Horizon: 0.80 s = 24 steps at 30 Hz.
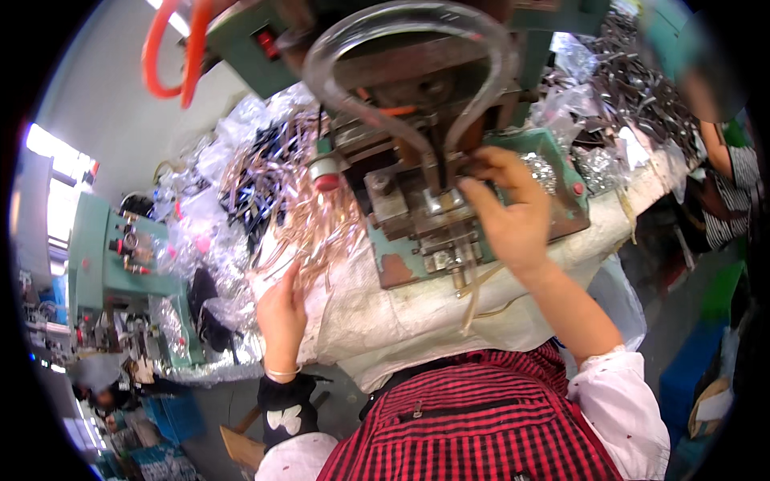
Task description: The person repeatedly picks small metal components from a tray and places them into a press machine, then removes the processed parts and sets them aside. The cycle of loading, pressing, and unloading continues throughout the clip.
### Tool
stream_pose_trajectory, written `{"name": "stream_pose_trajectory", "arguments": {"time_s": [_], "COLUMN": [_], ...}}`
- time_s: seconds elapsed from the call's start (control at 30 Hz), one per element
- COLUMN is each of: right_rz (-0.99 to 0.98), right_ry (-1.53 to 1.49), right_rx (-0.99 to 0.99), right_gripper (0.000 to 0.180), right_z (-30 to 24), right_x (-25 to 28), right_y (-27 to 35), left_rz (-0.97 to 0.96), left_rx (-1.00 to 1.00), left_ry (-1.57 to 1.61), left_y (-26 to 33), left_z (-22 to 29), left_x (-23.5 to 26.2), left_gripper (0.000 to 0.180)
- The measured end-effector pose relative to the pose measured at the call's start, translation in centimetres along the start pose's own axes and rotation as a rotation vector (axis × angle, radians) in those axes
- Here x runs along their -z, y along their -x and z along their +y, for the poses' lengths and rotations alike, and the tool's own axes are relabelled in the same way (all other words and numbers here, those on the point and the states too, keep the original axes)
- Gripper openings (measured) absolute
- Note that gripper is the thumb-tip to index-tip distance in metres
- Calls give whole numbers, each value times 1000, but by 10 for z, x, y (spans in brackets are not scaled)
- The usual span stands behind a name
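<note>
My left hand [281, 317] rests at the near edge of a pile of shiny pinkish-tan strips [317, 216]. Its thumb points at the strips, while most of the fingers are hidden. My right hand [517, 212] is at the working block [441, 204] of a green press machine [385, 268], slightly blurred. Thumb and fingers are bent in against the block's right side; whatever they grip there is too small to make out. A thin tan strip [470, 309] hangs from the block's front. Above it loops a thick clear tube [409, 12].
Clear plastic bags [212, 216] and dark strips [261, 172] lie left of the machine. Another green machine [100, 256] stands further left. Dark strips [642, 80] heap up at the back right, near another person's arm [714, 148]. White cloth [369, 321] covers the table's front.
</note>
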State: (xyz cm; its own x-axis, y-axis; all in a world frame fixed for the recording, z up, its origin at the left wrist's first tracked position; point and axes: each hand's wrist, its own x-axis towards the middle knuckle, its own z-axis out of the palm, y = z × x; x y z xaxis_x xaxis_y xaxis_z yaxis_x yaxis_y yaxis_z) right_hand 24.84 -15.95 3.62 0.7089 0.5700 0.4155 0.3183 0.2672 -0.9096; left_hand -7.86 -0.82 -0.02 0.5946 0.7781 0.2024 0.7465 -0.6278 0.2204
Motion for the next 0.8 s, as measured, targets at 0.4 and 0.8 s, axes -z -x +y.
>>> {"name": "stream_pose_trajectory", "arguments": {"time_s": [0.4, 0.8], "right_rz": [-97, -76], "right_ry": [-315, 704], "right_rx": [-271, 78], "right_gripper": [56, 29], "right_z": [-51, 47], "right_x": [-18, 95], "right_y": [21, 31], "left_rz": [560, 571], "left_rx": [251, -946], "left_ry": [1000, 339], "left_y": [-16, -60], "left_z": [33, 196], "left_x": [20, 13], "left_gripper": [23, 24]}}
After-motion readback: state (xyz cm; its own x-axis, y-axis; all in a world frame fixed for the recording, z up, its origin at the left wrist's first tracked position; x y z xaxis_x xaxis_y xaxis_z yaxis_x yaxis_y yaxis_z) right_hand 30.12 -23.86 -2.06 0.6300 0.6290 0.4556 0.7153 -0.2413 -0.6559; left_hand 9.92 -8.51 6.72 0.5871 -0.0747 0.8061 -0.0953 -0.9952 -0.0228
